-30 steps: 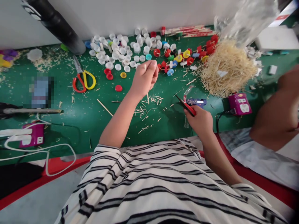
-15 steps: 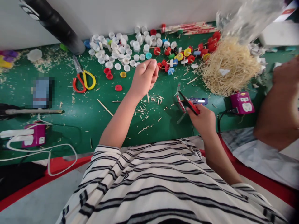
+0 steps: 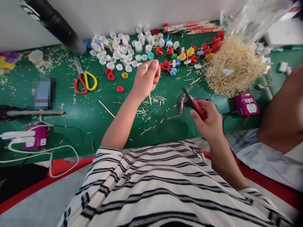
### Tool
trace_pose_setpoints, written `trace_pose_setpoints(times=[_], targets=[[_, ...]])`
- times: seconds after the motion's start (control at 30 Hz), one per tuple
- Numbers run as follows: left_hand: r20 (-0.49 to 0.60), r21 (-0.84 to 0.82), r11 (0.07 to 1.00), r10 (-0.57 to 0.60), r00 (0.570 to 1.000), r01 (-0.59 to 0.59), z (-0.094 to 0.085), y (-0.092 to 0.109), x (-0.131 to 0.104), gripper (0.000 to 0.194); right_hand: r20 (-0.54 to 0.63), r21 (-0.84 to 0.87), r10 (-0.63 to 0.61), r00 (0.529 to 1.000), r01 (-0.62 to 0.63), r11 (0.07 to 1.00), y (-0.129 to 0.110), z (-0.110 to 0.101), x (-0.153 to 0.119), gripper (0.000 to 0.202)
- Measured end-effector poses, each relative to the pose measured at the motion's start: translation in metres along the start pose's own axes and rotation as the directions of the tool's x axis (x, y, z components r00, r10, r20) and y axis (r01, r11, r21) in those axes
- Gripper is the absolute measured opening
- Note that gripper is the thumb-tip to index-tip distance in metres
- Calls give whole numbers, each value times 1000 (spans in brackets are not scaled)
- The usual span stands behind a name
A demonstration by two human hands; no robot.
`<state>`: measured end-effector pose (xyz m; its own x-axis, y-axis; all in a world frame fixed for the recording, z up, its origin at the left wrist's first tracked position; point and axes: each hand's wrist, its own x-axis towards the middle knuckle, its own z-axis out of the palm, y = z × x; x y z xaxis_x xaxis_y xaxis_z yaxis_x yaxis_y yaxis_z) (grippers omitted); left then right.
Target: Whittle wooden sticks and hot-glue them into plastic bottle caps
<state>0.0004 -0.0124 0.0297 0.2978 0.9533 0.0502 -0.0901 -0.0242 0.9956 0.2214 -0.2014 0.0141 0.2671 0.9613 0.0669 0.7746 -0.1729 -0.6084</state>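
My left hand is closed around a thin wooden stick, whose lower end points down at the green table. In my right hand is a red and black tool with a dark pointed tip, aimed up and left. Just left of the tool, a clear and red plastic wrapper lies at the table. Part of a dark blue object shows behind the tool. Small wood slivers are scattered below my left hand. Many white bottle caps and pierced coloured caps spread beyond it.
Scissors, a phone and a black bottle stand or lie at the left. Wood shavings are heaped at the right, near a purple socket block. Another person's arm reaches in at the far right.
My right hand has moved slightly right with the tool, whose tip has come away from the wrapper. The wrapper has shifted and turned. My left hand has stayed in place.
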Motion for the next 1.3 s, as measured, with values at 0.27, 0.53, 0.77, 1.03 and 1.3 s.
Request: trace_pose_setpoints(times=[0.27, 0.53, 0.77, 1.03, 1.3], targets=[[-3, -14, 1000, -1, 1000, 1, 0, 2, -1, 66, 276, 147, -290, 916, 258, 955, -35, 31, -17, 36], [1, -7, 1000, -15, 1000, 15, 0, 0, 1, 68, 297, 70, -350, 888, 345, 936, -45, 44, -7, 39], [43, 10, 999, 34, 999, -34, 2, 3, -1, 70, 211, -145, -274, 938, 307, 941, -68, 64, 12, 50], [-16, -44, 999, -2, 1000, 2, -4, -2, 5, 67, 213, -257, -230, 950, 282, 924, -60, 87, 12, 53], [-21, -48, 999, -12, 1000, 11, -1, 1, 3, 70, 265, -297, -261, 928, 336, 894, -57, 87, 8, 59]])
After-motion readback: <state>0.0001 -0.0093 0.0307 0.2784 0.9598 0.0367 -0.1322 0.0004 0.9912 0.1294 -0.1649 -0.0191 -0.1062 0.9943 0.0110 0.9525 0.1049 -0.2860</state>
